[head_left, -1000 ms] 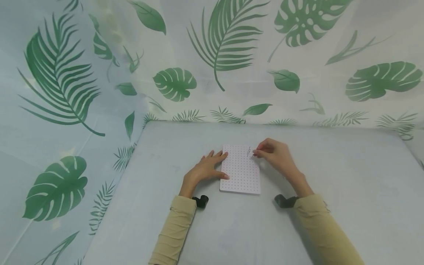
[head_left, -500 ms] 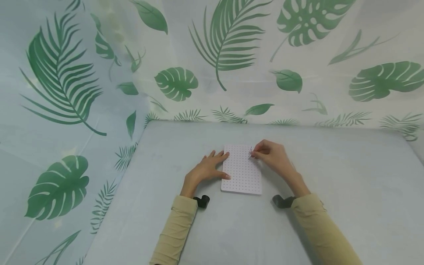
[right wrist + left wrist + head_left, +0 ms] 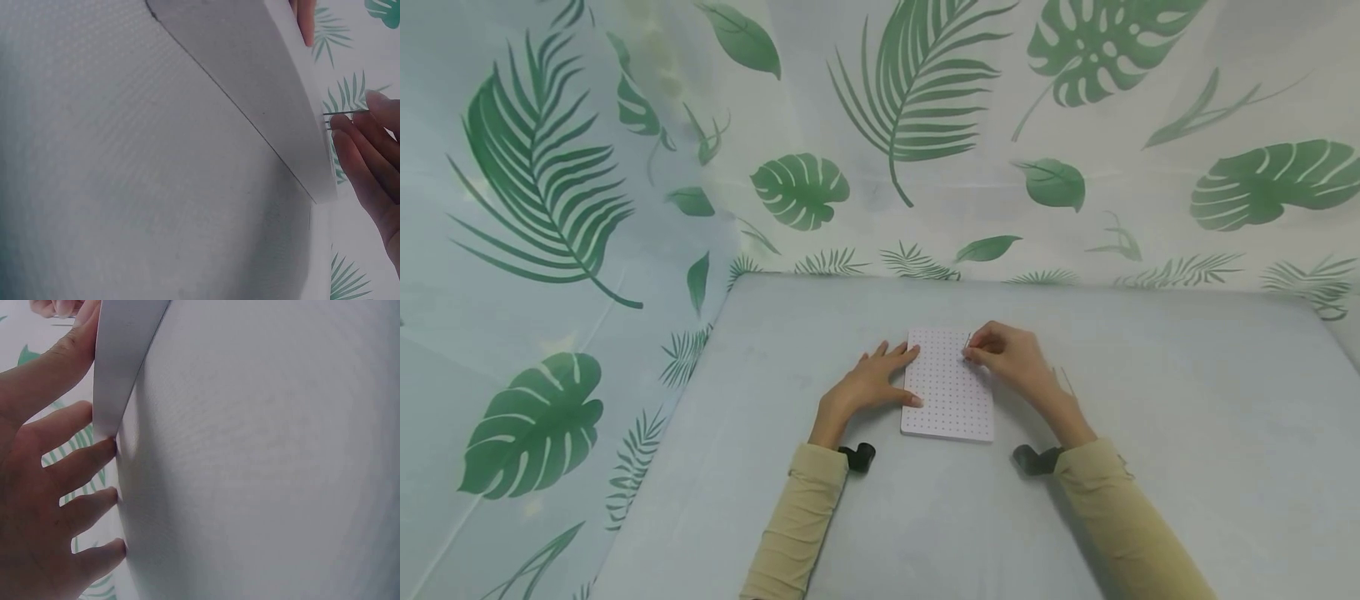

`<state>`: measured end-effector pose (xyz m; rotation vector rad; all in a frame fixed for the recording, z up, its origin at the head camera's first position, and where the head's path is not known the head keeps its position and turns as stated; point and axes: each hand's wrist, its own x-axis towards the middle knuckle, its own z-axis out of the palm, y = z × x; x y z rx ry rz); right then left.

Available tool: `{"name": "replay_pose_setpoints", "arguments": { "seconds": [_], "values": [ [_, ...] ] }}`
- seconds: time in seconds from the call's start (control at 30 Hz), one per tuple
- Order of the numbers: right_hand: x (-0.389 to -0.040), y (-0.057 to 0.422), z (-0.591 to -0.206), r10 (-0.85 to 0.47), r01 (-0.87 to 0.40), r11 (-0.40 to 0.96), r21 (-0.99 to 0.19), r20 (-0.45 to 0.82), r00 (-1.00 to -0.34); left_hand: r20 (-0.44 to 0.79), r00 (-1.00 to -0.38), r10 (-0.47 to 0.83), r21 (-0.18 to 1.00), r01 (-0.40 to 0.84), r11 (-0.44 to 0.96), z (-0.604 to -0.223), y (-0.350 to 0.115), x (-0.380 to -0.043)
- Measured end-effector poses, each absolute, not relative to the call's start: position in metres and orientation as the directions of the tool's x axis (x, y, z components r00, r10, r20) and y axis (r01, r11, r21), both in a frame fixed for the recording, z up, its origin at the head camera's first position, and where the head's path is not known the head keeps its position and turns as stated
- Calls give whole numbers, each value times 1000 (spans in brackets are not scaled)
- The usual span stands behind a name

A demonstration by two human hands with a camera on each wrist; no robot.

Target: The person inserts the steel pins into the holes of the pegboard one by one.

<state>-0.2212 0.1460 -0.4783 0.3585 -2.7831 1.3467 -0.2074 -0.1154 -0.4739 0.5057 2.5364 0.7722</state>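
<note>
A white pegboard (image 3: 947,400) with a grid of small holes lies flat on the table. My left hand (image 3: 865,383) rests at its left side, fingers spread, with the thumb and index fingertip over the edge. My right hand (image 3: 1011,354) is at the upper right of the board and pinches a thin metal pin (image 3: 347,113) between thumb and fingertips. In the right wrist view the pin points straight at the board's face, its end right at the surface. Other thin pins stand beside it, partly hidden by the fingers.
Thin pins (image 3: 1066,382) lie on the pale table (image 3: 925,517) just beyond the right wrist. Dark wrist cameras stick out inward from both cuffs, low over the table. A leaf-patterned curtain (image 3: 880,200) closes off the back and left.
My right hand has shifted a little left and toward me over the board. The pins on the table beyond its wrist have come into view. The left hand holds still.
</note>
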Motion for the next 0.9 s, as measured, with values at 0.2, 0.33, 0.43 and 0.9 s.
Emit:
{"name": "replay_pose_setpoints", "arguments": {
  "seconds": [0.2,0.33,0.43,0.9],
  "values": [
    [-220,148,-480,-199,-216,621,-754,115,-973,-293,-838,460,596,216,773,-471,-114,-205],
    [-219,152,-481,-209,-240,625,-743,137,-968,-294,-838,460,599,214,772,-470,-115,-204],
    [-218,156,-481,-214,-256,629,-735,153,-965,-295,-838,458,599,212,772,-470,-115,-204],
    [-211,187,-483,-218,-254,728,-637,137,-966,-300,-836,459,592,214,777,-470,-113,-204]
  ]
}}
